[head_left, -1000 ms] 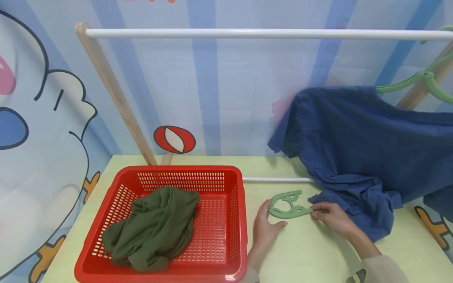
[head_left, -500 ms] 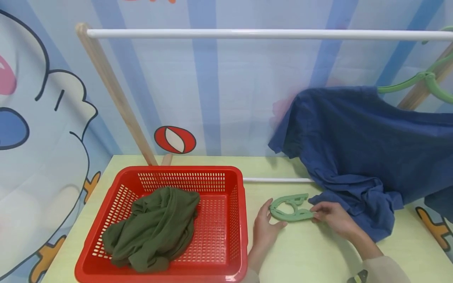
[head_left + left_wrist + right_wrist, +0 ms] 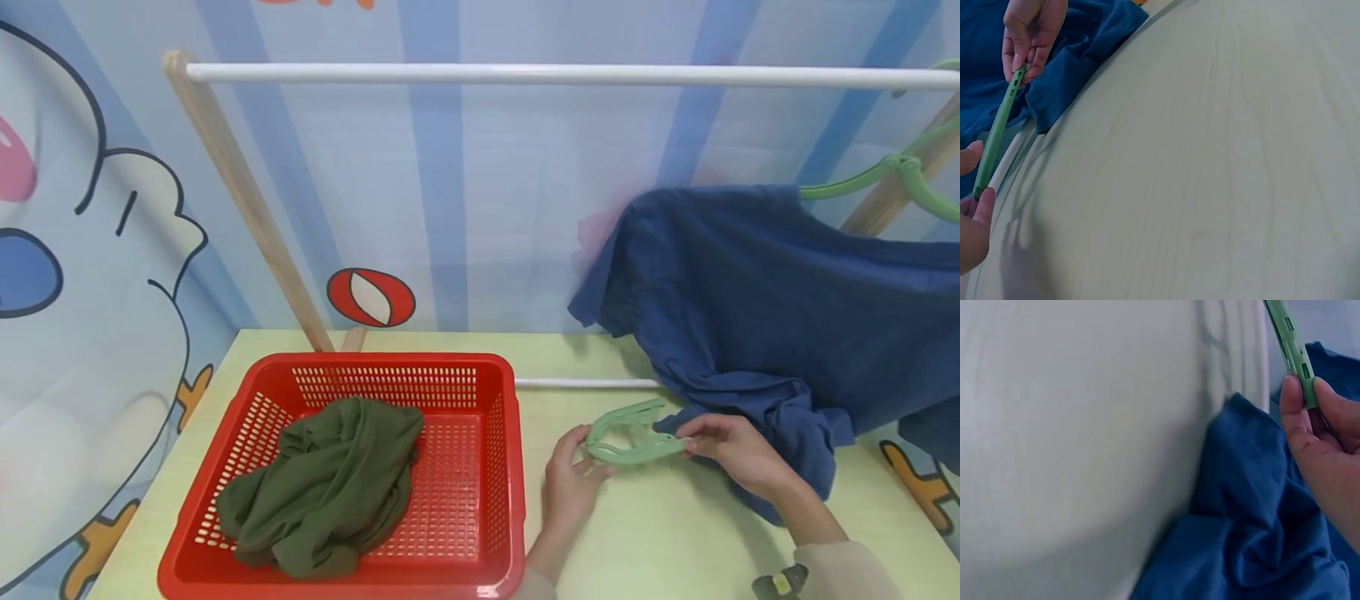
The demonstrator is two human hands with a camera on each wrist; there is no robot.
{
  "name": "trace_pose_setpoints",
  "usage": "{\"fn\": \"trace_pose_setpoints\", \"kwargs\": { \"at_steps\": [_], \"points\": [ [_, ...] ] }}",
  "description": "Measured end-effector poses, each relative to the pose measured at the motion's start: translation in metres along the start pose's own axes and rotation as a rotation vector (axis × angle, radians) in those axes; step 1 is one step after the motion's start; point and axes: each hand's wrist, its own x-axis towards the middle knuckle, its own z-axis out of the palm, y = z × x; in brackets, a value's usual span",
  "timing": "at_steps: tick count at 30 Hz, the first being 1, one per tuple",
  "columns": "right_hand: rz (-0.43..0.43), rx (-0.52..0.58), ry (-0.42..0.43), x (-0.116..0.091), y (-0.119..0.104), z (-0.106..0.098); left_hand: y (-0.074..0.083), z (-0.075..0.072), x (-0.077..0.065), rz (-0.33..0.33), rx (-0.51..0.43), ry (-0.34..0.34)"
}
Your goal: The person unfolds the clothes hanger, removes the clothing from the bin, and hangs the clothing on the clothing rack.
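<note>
Text first: orange lettering on the striped backdrop is cropped at the top edge, can't read it. Green folding hanger is between the two hands. Left hand: thumb and fingers slightly parted around the hinge end, holding it. Right hand: thumb and fingertips nearly together, pinching the tip of one arm. Head view gives the folded loop, slightly blurred; both wrist views get it near edge-on with slots along the arm, left wrist also showing its shadow on the tabletop, apart from it. Only head has the red basket, rim near the left fingers on their left, olive garment inside, plus white top rail beyond both hands. Room: open tabletop on the near side of the fingers, between the forearms. Tight side: blue shirt right behind the right fingers, draped on a second green hanger. White lower rod runs just beyond the left fingertips.
</note>
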Motion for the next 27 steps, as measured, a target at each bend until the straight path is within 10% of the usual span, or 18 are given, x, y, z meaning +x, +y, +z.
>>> {"fn": "trace_pose_setpoints", "kwargs": {
  "at_steps": [12,27],
  "points": [
    [-0.111,-0.025,-0.103,-0.014,-0.023,-0.034,0.017,0.017,-0.007,0.13,-0.197,0.013],
    [-0.196,-0.076,-0.137,-0.021,-0.056,-0.061,0.061,0.026,-0.015,0.291,-0.192,0.058]
  ]
}}
